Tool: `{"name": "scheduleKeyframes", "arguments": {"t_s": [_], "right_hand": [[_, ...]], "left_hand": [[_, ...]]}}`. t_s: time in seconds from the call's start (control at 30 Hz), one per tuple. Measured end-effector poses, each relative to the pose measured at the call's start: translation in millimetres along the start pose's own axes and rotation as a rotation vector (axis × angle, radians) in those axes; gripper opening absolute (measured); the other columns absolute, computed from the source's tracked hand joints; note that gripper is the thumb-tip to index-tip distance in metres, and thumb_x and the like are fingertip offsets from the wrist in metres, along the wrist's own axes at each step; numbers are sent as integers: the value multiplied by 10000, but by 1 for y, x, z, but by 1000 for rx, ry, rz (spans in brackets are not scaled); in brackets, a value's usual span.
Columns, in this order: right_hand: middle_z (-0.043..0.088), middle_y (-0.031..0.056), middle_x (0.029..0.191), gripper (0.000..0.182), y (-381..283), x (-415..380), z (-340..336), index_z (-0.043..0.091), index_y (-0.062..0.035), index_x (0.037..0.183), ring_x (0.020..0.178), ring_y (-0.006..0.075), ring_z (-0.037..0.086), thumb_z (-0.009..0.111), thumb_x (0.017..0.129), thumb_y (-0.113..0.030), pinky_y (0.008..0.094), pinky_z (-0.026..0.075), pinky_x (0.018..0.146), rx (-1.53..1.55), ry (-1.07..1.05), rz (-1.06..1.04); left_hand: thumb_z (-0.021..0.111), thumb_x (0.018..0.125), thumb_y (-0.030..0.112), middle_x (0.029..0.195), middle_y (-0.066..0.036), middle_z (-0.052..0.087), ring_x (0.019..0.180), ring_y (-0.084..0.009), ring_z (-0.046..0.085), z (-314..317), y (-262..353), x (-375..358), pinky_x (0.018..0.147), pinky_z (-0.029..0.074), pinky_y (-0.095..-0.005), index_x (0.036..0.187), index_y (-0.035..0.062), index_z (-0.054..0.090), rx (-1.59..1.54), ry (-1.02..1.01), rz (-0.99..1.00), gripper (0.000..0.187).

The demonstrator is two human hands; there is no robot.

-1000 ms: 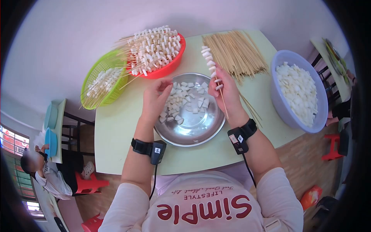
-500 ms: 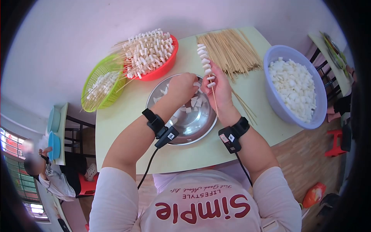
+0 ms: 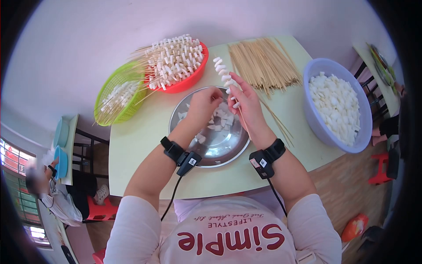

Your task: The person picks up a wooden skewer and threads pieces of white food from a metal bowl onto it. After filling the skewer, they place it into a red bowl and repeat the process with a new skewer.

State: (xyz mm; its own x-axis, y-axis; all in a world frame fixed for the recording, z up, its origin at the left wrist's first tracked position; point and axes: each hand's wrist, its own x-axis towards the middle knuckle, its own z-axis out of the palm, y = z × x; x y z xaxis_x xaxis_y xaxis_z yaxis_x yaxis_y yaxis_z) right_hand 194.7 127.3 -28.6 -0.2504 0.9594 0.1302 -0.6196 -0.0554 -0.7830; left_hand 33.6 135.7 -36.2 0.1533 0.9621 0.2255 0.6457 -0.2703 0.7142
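My right hand (image 3: pixel 247 102) is closed around a bamboo skewer (image 3: pixel 244 123). White cut pieces (image 3: pixel 221 68) are threaded along its upper part, which tilts up to the left. Over the metal bowl (image 3: pixel 211 160), my left hand (image 3: pixel 205 104) has its fingers curled together close to the skewer; what is between the fingertips, if anything, is hidden. Loose white chunks (image 3: pixel 224 118) lie in the bowl below both hands.
Behind the bowl, a red basin (image 3: pixel 193 79) holds a heap of loaded skewers, beside a green basket (image 3: pixel 102 94) with more. Bare bamboo skewers (image 3: pixel 263 64) are spread at the back right. A lavender tub (image 3: pixel 313 119) of white chunks stands at the right edge. Another person (image 3: pixel 66 202) sits at far left.
The skewer in my right hand has tipped further left. My left hand has shifted slightly left and down over the bowl. The whole view has moved a little.
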Motion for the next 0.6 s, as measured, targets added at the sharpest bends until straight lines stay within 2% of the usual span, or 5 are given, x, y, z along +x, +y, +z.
{"name": "scheduleKeyframes", "arguments": {"t_s": [0.07, 0.1, 0.17, 0.33, 0.6], "right_hand": [[556, -2, 714, 483, 0, -2, 3, 414, -46, 1382, 547, 52, 479, 570, 939, -162, 191, 378, 480, -61, -50, 10], [564, 2, 715, 511, -1, -4, 5, 388, -55, 1406, 547, 55, 484, 569, 939, -159, 195, 388, 490, -121, -93, 18], [551, -3, 703, 504, -1, -8, 9, 401, -60, 1403, 548, 50, 472, 571, 936, -145, 197, 385, 494, -179, -128, 83], [514, -22, 683, 452, -7, -17, 18, 487, -70, 1353, 548, 36, 426, 591, 915, -109, 203, 367, 506, -434, -300, 218], [611, 31, 777, 455, -6, -26, 30, 572, -136, 1284, 582, 70, 490, 660, 839, -102, 238, 426, 573, -920, -412, -9]], "left_hand": [[599, 857, -35, 914, -67, 658, 855, -137, 651, -17, -5, -7, 736, 514, -253, 1014, -15, 603, -312, 102, -91, 159], [599, 857, -35, 914, -67, 658, 855, -137, 651, -24, -9, -12, 736, 514, -253, 1014, -15, 603, -312, 107, -95, 159], [593, 864, -35, 941, -67, 658, 883, -145, 648, -37, -17, -23, 771, 507, -249, 1046, -20, 596, -571, 338, -44, 182], [578, 891, -12, 935, -64, 659, 884, -136, 655, -59, -27, -48, 761, 513, -233, 1035, -19, 601, -580, 508, -182, 145], [616, 891, 26, 940, -99, 643, 817, -145, 640, -57, -33, -52, 757, 516, -251, 1037, -47, 567, -692, 596, -186, 170]]}}
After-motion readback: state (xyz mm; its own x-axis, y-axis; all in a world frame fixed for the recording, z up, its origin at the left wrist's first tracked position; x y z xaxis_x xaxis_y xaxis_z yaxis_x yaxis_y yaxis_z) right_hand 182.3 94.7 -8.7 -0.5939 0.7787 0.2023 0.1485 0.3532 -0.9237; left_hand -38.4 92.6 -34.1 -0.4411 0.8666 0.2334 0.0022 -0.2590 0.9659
